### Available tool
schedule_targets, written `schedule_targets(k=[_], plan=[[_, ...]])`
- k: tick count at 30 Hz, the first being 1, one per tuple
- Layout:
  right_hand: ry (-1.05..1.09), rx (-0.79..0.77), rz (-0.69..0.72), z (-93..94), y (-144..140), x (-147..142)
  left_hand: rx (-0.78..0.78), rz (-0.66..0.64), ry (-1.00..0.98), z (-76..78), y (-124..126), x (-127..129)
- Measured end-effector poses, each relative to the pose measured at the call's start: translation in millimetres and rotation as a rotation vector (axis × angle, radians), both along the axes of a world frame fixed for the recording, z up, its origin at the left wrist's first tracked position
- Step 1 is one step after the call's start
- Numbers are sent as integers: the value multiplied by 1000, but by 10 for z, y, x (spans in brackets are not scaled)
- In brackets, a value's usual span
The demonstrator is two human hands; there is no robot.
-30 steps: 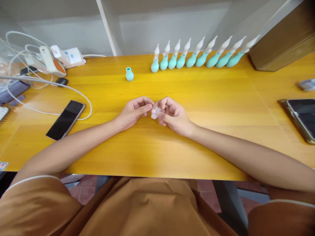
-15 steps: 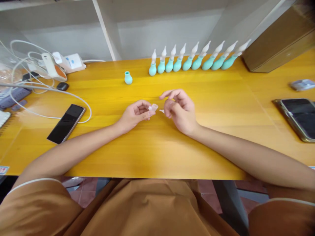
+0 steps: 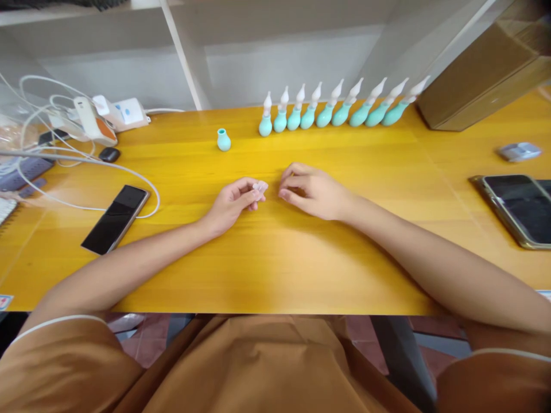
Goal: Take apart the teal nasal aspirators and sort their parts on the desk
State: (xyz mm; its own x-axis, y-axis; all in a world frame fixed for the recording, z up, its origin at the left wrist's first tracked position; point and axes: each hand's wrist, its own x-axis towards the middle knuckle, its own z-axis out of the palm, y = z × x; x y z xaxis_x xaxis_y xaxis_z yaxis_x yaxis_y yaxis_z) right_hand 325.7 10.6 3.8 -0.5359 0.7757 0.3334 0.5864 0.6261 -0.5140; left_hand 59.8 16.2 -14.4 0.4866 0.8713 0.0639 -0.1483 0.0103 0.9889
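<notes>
Pinching a small clear plastic cap (image 3: 260, 186) between thumb and fingertips, the left hand (image 3: 235, 201) rests on the yellow wooden desk (image 3: 275, 252) near its middle. Just right of it lies the right hand (image 3: 312, 190), fingers curled loosely; whether it holds anything cannot be told. Farther back stands a lone teal bulb (image 3: 223, 140), and right of that a row of teal bulbs with white tips (image 3: 336, 109) along a pale wall. A black phone (image 3: 115, 218) lies left.
</notes>
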Motion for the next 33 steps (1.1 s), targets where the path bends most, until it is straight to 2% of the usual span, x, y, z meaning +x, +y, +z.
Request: schedule_targets(k=[5,8,10,12,15,18,21,27,33], plan=[[-378,49,-172,90,-197,-43,14,-18,-2,-11,8,5],[-384,79,-209,63,-229,-74,24,-24,2,-11,13,1],[-212,66,-234,9,-211,-101,27,-24,8,-7,13,-1],[98,10,-260,-62,-173,-141,30,-26,20,-4,13,-3],[602,-179,-231,-168,-108,-219,31,-37,31,-5,13,-7],[901,-378,-169,-243,-70,-283,18,-45,42,-1,11,-10],[1038,-407,-176,-274,-70,-311,-17,-37,45,20,4,-4],[1119,-371,-210,-274,-77,-308,-31,-35,53,62,-6,13],[1157,-548,-200,-301,-3,-280,-33,-51,53,39,-4,4]])
